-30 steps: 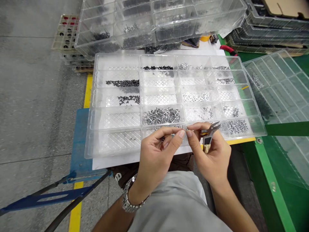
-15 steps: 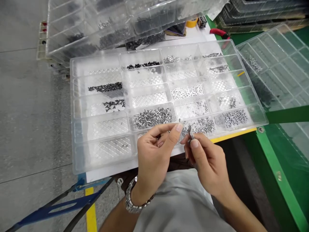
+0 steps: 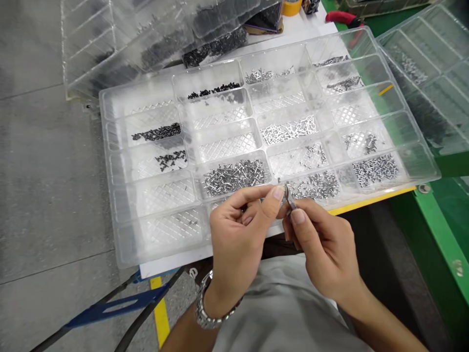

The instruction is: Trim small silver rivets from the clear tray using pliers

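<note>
My right hand point(image 3: 326, 249) is closed round a small grey metal part with a curved end point(image 3: 288, 196), pinched between thumb and fingers. Beside it, my left hand point(image 3: 240, 239) has its thumb and forefinger pressed together, the tips up against the curved end. Whatever lies in that pinch is too small to make out. Both hands are over the front edge of a clear compartment tray point(image 3: 122, 247). Just beyond the fingers lie loose silver screws point(image 3: 236, 177) and another heap of small silver pieces point(image 3: 317, 186).
Black screws point(image 3: 157, 132) fill parts of the left compartments. Behind stands a clear box point(image 3: 88, 58) of dark parts. Red-handled pliers point(image 3: 344, 18) and yellow tape point(image 3: 292, 7) lie at the back. Another clear tray point(image 3: 432, 44) rests on the green bench point(image 3: 432, 234) at right.
My hands have come together: the left fingertips now meet the curved end of the metal part. The camera view has turned slightly, so the tray appears tilted and shifted.
</note>
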Demonstrator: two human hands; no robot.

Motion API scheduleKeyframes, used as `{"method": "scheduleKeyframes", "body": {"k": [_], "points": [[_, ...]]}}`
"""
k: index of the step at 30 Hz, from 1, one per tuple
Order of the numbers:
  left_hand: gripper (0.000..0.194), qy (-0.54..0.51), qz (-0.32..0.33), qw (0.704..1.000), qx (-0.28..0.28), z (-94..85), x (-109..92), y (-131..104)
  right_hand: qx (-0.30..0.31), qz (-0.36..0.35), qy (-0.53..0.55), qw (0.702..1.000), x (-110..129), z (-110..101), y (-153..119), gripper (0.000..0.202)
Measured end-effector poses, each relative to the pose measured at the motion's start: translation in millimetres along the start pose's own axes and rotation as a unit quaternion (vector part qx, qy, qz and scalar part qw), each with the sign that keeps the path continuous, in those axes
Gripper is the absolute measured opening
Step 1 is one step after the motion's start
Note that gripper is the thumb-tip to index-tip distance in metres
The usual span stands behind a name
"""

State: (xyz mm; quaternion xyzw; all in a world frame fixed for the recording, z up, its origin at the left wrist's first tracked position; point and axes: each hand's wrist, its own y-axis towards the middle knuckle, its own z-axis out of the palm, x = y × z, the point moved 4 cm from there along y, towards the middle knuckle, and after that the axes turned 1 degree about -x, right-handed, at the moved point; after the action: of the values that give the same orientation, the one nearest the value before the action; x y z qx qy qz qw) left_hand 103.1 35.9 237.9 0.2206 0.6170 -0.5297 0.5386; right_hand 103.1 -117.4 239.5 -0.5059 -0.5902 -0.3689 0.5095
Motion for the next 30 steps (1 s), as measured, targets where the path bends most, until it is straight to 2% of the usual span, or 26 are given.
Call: {"method": "scheduleKeyframes", "body": {"k": [7,20,30], "points": [[0.016,-0.001,0.005,0.999,0.031,0.4,3.1,2.5,-0.003,0.015,0.003,1.000,-1.6,-0.2,1.0,0.025],[0.015,0.006,-0.002,0.999,0.034,-0.9,3.2,3.0,0.005,0.024,-0.003,1.000,0.1,-2.6,2.4,0.030],[0.013,0.014,0.007,1.000,0.023,-2.1,5.0,2.6,0.001,0.027,0.004,1.000,-3.9,-0.8,-0.6,0.026]]}}
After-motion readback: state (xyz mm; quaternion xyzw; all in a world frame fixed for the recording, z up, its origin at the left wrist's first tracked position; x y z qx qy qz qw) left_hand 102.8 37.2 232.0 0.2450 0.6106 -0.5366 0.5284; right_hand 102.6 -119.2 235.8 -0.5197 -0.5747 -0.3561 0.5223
